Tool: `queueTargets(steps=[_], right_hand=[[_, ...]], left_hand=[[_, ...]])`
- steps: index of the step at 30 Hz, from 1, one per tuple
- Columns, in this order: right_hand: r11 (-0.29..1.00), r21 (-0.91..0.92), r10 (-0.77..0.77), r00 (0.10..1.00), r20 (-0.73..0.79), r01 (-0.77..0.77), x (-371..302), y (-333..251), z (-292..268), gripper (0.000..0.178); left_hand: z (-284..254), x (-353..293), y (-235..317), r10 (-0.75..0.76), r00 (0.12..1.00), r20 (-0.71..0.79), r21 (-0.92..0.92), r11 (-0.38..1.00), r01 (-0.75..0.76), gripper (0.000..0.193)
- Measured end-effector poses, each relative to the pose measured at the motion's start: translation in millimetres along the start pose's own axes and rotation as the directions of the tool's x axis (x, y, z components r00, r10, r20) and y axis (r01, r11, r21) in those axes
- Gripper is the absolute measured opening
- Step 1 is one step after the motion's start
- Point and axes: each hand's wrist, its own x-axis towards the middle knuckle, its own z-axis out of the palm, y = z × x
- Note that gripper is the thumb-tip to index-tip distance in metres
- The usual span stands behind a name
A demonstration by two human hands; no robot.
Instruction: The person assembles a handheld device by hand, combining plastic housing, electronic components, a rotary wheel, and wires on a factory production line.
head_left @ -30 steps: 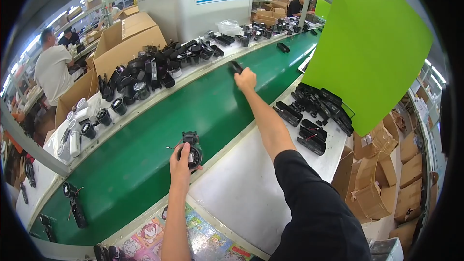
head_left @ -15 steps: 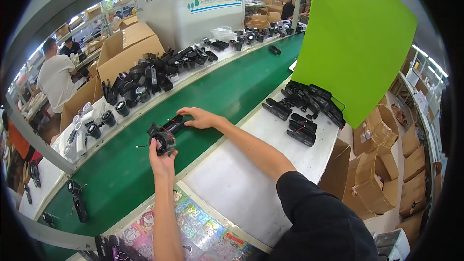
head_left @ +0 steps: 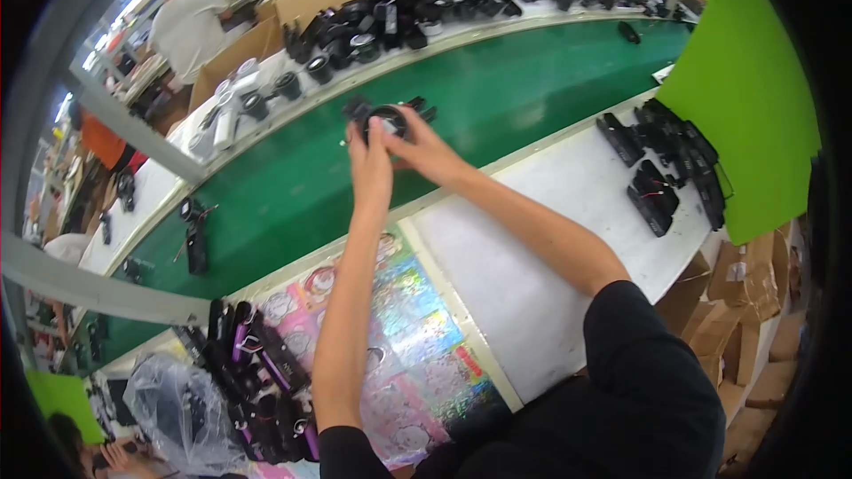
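Over the green belt, my left hand point(head_left: 368, 164) and my right hand point(head_left: 428, 153) close in from both sides on a black handheld device with a round head point(head_left: 388, 118). My left fingers and thumb grip the near left side of its ring-shaped opening. The right thumb reaches toward the left one, with the right fingers around the far right side. Dark parts of the device stick out past both hands. Much of its body is hidden behind my fingers.
A similar black unit with loose wires point(head_left: 193, 235) lies on the belt point(head_left: 524, 80) at left. Black parts point(head_left: 390, 13) heap along the far ledge. Black housings point(head_left: 655, 195) sit on the white table at right. Black and purple units point(head_left: 266, 359) lie beside a plastic bag point(head_left: 182, 408).
My right hand has shifted from the far end of the black device to its round head, beside my left hand. The view has swung down and left, showing more of the near table.
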Motion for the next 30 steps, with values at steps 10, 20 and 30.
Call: queueTargets(steps=[10,20,30], right_hand=[[0.913,0.397,0.097,0.897,-0.432,0.093,14.0,-22.5,-67.9,0.03],[0.903,0.429,0.194,0.869,-0.455,0.022,40.1,9.9,-80.9,0.025],[0.835,0.543,0.113,0.938,-0.328,0.089,50.4,34.9,-129.3,0.034]], left_hand=[[-12.8,-7.1,-42.7,0.197,0.979,0.044,0.852,0.504,-0.14,0.08],[-14.8,75.3,-54.0,0.036,0.94,0.34,0.872,0.363,-0.329,0.039],[5.6,30.6,-19.7,-0.375,0.914,0.153,0.131,0.925,0.357,0.063]])
